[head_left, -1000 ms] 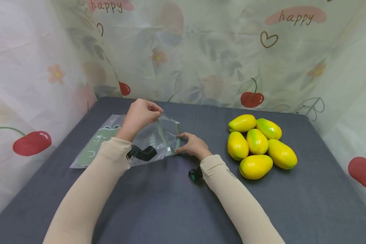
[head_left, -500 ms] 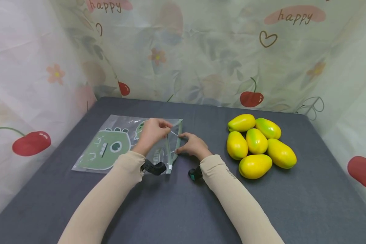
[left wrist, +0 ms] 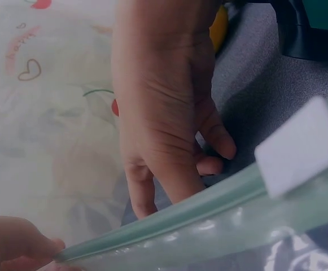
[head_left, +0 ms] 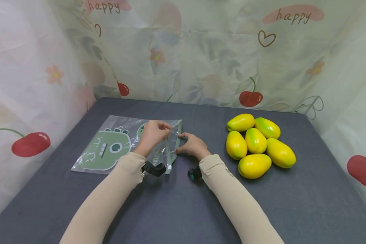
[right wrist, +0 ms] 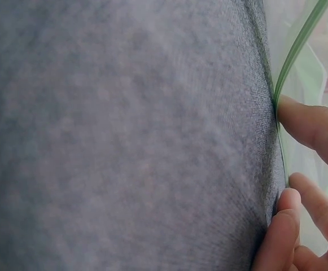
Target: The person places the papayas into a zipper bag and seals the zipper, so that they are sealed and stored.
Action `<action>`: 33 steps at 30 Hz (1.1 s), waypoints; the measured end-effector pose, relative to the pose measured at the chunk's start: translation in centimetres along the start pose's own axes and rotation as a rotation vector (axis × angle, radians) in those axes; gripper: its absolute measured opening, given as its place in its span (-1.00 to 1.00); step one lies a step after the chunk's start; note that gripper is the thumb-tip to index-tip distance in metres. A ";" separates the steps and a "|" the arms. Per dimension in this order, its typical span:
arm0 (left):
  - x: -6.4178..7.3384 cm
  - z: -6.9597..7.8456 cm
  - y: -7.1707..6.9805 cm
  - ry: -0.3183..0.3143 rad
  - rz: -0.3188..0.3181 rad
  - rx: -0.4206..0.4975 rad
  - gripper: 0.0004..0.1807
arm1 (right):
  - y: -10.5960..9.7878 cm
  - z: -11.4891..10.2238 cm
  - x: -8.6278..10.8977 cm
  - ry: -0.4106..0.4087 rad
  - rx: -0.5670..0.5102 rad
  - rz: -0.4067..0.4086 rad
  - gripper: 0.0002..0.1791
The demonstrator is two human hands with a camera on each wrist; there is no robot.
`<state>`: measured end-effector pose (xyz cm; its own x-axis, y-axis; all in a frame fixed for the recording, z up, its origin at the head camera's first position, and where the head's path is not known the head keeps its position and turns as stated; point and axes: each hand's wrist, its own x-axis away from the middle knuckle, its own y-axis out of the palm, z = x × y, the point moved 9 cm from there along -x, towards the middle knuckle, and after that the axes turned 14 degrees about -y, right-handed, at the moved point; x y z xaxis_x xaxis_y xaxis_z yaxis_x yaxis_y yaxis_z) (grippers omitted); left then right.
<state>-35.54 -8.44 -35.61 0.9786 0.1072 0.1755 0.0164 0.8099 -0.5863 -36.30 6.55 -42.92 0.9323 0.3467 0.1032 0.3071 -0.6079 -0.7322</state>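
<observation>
A clear zip bag [head_left: 122,142] with a green face print is lying on the dark table [head_left: 170,210], its green-trimmed end pointing right. At that end of the bag, the left hand [head_left: 152,134] is pinching the raised zip strip [left wrist: 209,201], while the right hand [head_left: 193,145] is resting its spread thumb and forefinger against the bag's outer edge. A white slider [head_left: 169,167] is sitting at the bag's near corner. Six yellow fruits [head_left: 256,141] are clustering right of the bag, and a printed curtain [head_left: 189,51] is hanging behind it.
</observation>
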 end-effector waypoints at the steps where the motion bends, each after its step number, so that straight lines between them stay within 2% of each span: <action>1: 0.0 0.0 0.0 0.001 0.003 -0.002 -0.74 | 0.0 0.0 0.0 -0.001 -0.002 0.001 -0.19; 15: 0.0 0.1 -0.3 0.012 0.017 -0.004 -0.76 | 0.0 -0.1 0.1 0.002 -0.007 0.008 -0.20; 24: -0.3 -0.3 0.1 0.015 0.012 -0.012 -0.73 | 0.2 0.1 0.2 0.004 -0.023 0.007 -0.21; 27: -0.4 -0.3 0.2 0.020 0.006 -0.008 -0.73 | 0.4 0.1 0.2 -0.004 -0.121 0.005 -0.24; 31: -0.4 -0.3 0.1 0.033 -0.001 0.002 -0.72 | 0.5 -0.3 0.4 -0.009 -0.331 -0.020 -0.30; 33: -0.5 -0.2 0.1 0.038 -0.002 0.004 -0.71 | 0.4 -0.5 0.7 -0.008 -0.403 -0.040 -0.31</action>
<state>-35.93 -8.52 -35.95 0.9856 0.0838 0.1468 0.0178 0.8124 -0.5828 -35.44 6.23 -42.79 0.9170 0.3804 0.1198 0.3950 -0.8247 -0.4047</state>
